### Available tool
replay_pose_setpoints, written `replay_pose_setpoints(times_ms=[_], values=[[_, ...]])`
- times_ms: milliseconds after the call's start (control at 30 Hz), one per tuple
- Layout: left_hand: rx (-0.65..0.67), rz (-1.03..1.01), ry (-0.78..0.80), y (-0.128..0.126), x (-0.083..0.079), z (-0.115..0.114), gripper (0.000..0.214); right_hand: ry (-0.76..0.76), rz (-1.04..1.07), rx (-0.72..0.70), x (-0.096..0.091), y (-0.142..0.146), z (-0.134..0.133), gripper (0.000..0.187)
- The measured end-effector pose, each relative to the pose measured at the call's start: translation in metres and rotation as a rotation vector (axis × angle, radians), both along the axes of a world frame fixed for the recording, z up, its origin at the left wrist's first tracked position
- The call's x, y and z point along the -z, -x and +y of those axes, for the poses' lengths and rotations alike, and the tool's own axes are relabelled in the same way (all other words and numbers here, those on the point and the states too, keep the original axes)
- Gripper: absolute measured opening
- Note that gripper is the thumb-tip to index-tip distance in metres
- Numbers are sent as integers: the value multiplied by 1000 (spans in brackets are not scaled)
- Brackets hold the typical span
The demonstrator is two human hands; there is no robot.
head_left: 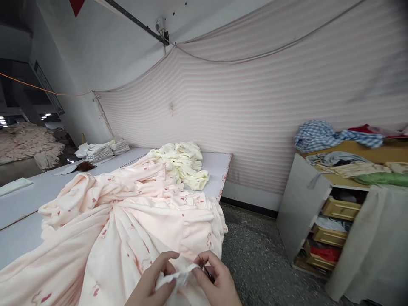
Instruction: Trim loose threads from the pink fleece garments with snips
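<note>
My left hand [153, 282] pinches a small white piece of fabric [178, 276] at the bottom edge of the view. Beside it, my right hand [218, 284] is closed around a thin dark tool [205, 268], likely small snips, whose tip touches the same white piece. Both hands hover over a large heap of pale pink printed fabric [127, 221] spread across the white table [28, 199]. Farther back on the table lies a pile of cream-yellow fabric [183, 163].
Folded white stacks [106, 151] and a dark brush [85, 166] sit at the table's far left. A striped cloth [255, 106] covers the wall behind. On the right stands a shelf unit [331, 212] with drawers and piled clothes. Grey speckled floor [261, 259] lies between.
</note>
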State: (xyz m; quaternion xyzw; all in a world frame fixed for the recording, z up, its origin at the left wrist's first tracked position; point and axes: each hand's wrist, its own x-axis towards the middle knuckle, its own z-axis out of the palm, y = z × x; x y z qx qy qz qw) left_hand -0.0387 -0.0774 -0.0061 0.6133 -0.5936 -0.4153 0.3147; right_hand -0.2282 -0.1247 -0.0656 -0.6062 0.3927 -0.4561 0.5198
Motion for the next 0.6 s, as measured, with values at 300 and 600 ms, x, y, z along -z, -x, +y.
replay_pose_setpoints(times_ms=[300, 600], values=[[-145, 685, -262, -14, 17, -11, 28, 251, 22, 102, -8, -23, 7, 6], [-39, 202, -159, -14, 17, -7, 39, 137, 125, 74, 7, -38, 8, 28]])
